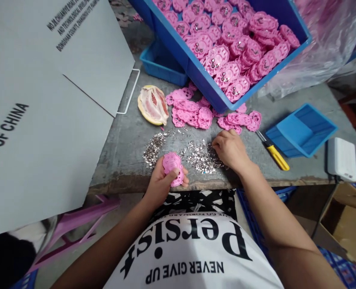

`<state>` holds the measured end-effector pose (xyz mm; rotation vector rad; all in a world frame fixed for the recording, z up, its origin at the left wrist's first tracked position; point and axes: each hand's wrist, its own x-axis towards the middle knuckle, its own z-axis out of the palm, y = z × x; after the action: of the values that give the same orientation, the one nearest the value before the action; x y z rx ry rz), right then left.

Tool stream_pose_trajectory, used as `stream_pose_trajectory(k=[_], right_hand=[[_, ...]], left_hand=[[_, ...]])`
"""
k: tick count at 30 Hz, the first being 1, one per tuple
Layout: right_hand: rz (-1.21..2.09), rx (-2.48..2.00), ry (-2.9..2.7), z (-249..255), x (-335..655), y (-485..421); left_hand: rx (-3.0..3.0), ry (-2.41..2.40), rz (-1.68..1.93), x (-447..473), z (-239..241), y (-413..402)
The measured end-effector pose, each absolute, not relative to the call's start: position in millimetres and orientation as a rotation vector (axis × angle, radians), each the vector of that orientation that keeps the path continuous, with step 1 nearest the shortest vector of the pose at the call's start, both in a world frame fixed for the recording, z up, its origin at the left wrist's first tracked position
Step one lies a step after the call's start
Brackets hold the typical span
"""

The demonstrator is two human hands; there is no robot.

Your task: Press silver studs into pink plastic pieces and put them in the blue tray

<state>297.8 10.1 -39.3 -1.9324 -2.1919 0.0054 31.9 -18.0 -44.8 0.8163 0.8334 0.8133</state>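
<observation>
My left hand (163,178) grips a pink plastic piece (172,165) with a scalloped edge, thumb across its face, over the table's front edge. At the right end of a pile of small shiny metal pieces (202,158), my right hand (230,148) has its fingertips pinched together. Whatever those fingertips hold, if anything, is too small to make out. A second heap of metal pieces (154,149) lies just beyond my left hand. More pink pieces (192,112) are stacked loosely behind the piles, and others (241,120) lie beyond my right hand.
A large blue crate (206,86) full of pink pieces leans over the table's back. Half a pomelo (153,105) sits left of the stacks. On the right are a yellow-handled screwdriver (277,157), a blue tray (301,130) and a white box (342,159). A big carton (54,88) stands left.
</observation>
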Motion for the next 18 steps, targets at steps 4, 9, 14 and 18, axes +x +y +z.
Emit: stream_pose_trajectory(k=[4, 9, 14, 18], right_hand=[[0.0, -1.9, -2.231, -39, 301, 9], [0.072, -1.968, -2.16, -39, 308, 4], [0.041, -1.999, -2.049, -32, 321, -5], [0.036, -1.962, -2.088, -30, 325, -11]], left_hand=[[0.81, 0.808, 0.824, 32, -45, -18], [0.795, 0.801, 0.82, 32, -44, -18], [0.816, 0.792, 0.829, 32, -44, -18], [0.83, 0.796, 0.839, 32, -44, -18]])
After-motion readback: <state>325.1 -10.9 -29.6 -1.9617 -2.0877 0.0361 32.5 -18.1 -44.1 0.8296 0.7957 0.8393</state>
